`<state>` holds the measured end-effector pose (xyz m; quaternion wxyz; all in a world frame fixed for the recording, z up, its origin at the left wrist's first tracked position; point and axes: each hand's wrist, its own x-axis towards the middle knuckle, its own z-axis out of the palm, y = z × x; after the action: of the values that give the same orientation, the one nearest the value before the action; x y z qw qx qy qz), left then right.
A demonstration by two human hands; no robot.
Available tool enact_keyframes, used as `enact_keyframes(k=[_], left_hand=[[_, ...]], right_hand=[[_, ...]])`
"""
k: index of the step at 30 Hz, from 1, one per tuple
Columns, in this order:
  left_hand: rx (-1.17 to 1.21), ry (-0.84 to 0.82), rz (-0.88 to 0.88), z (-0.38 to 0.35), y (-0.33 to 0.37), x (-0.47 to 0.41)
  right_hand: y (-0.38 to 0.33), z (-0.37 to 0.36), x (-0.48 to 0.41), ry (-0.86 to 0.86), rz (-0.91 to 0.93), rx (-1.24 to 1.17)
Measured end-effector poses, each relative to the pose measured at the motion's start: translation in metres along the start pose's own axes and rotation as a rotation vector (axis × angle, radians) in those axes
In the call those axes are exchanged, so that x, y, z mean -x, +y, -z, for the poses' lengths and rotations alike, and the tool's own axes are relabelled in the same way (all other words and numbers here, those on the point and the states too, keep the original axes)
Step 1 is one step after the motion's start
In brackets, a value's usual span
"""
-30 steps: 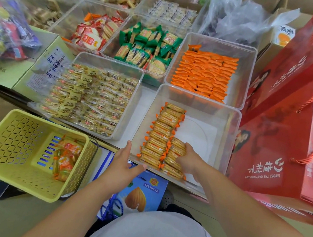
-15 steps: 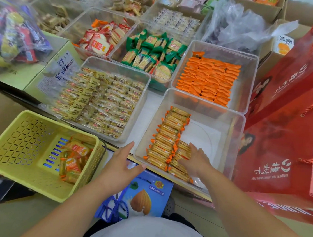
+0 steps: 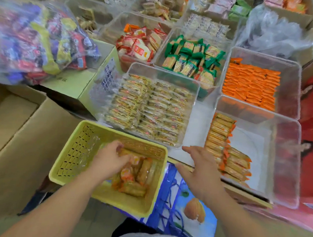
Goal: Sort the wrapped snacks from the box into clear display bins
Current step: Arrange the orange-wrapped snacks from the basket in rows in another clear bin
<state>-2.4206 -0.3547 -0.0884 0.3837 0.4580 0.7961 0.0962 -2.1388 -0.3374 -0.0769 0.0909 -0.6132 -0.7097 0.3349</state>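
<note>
Head view: your left hand (image 3: 109, 157) is down inside the yellow basket (image 3: 70, 160), its fingers (image 3: 120, 150) curled round the topmost of the wrapped snacks (image 3: 140, 175). The rest of the pile lies just past and under them, though blur hides the exact grip. Your right hand (image 3: 202, 170) hovers with its fingers (image 3: 188, 150) spread and holding nothing, just outside the near corner of the clear bin (image 3: 286, 166) — the sorted rows (image 3: 220, 134) lie just right of them. Half a second ago that hand rested on those rows, while the left hung open between basket and bin. Beyond the right fingers, yellow packets (image 3: 152, 108) fill another bin. A cardboard box (image 3: 19, 135) flanks the left fingers, and a blue bag (image 3: 182, 204) lies under the right wrist.
</note>
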Motion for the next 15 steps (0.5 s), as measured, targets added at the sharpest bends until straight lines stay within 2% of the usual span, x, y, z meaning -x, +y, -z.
enact_keyframes(k=[3,5,11,15], left_hand=[[-0.159,-0.143,0.062,0.007,-0.02,-0.025],[-0.175,-0.21,0.097,0.005,-0.029,-0.038],[0.218,-0.331,0.297,-0.014,-0.049,-0.053],[0.314,-0.412,0.337,-0.024,-0.055,-0.058]], right_hand=[[-0.034,-0.027,0.014,-0.152,-0.088,-0.177],[-0.048,-0.041,0.02,-0.214,-0.159,-0.269],[-0.059,-0.066,0.028,-0.191,-0.18,-0.32],[-0.066,-0.077,0.029,-0.139,-0.21,-0.258]])
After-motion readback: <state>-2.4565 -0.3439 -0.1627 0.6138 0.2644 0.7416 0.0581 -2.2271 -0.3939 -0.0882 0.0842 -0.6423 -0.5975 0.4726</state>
